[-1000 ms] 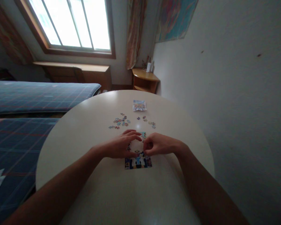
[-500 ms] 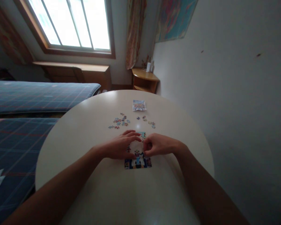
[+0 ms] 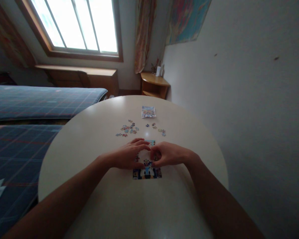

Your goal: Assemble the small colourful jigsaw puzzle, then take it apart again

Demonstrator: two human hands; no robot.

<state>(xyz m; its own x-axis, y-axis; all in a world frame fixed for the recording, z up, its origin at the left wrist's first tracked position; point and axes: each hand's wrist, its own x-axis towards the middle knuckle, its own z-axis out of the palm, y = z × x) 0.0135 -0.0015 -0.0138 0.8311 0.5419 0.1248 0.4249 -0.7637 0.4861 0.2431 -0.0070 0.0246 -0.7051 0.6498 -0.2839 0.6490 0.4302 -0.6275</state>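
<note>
Left fingers (image 3: 145, 146) apart; right fingers (image 3: 158, 163) curled, can't tell if together; puzzle (image 3: 147, 173) beneath both.

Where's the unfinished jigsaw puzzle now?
In the head view's lower middle, the jigsaw puzzle lies on the round table, partly hidden by the left hand and right hand, nearer than the loose jigsaw pieces.

From the person's head, the single view looks forward and down over the nearby hands (image 3: 126, 155) and surface (image 3: 144, 209), towards a window (image 3: 106, 28) beyond.
</note>
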